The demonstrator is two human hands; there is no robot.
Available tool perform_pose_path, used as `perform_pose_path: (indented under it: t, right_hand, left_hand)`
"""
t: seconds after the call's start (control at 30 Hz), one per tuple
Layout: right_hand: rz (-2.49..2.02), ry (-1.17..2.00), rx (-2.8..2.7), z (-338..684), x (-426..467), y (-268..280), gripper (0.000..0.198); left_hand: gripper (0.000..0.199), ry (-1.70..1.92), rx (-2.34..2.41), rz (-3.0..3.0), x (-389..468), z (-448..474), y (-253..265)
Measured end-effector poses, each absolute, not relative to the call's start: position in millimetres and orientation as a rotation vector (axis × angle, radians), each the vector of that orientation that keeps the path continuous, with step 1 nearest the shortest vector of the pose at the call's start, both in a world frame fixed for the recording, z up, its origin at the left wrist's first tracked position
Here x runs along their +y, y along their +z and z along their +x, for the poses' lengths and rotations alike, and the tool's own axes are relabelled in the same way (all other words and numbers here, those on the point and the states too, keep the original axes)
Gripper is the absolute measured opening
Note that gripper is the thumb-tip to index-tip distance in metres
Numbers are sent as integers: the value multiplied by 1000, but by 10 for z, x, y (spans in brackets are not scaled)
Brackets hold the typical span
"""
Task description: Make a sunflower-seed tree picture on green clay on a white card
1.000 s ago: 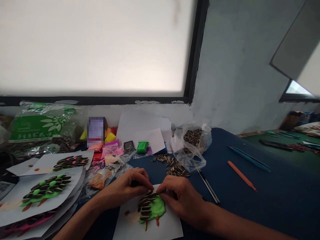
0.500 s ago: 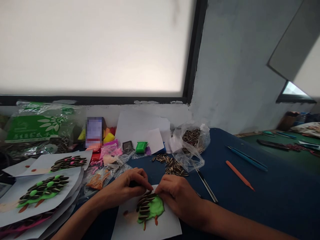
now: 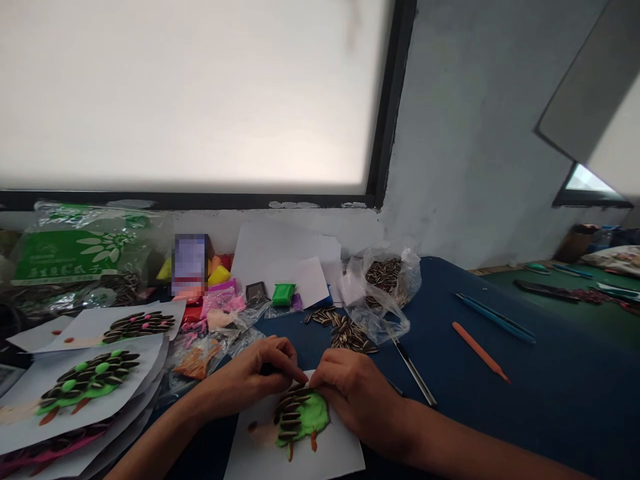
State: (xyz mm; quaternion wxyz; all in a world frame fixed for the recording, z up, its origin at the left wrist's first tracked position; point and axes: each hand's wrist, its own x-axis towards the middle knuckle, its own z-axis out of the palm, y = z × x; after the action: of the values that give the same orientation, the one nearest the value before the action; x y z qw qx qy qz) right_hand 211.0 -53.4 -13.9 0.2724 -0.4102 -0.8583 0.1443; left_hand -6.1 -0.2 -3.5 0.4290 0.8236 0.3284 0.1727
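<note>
A sheet of white paper [image 3: 340,460] bears a hedgehog shape of green clay [image 3: 314,413] with brown legs. Rows of striped sunflower seeds [image 3: 289,420] are stuck into its left part; the right part is bare green. At the top edge of the clay, my left hand [image 3: 263,370] has index finger and thumb closed about a sunflower seed [image 3: 299,386]. My right hand [image 3: 355,393] meets it there from the right, fingers bent and pinched together. What its fingertips hold, if anything, is hidden. Loose sunflower seeds [image 3: 350,335] lie just behind the hands.
Papers with similar seeded hedgehogs [image 3: 90,383] are stacked at left. Behind are clay packets [image 3: 220,300], a green packet [image 3: 283,294] and a plastic bag of seeds [image 3: 385,280]. A metal-coloured pen-like tool [image 3: 417,377], an orange tool [image 3: 480,351] and blue tweezers [image 3: 495,319] lie right.
Both hands stay at the top edge of the green clay, with hardly any visible finger movement. The whole view has shifted very slightly.
</note>
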Motion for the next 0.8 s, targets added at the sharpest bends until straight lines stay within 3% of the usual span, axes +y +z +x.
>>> perform_pose_path:
  t: [0.4,0.8]
  right_hand:
    - [-1125,411,-2358,2108,-560,-85,20]
    - [-1174,440,-2349,2085,-525,-105,20]
  left_hand:
    - [26,561,922,2008,3,-44,-141]
    - [23,442,897,2130,-30,-34,-51]
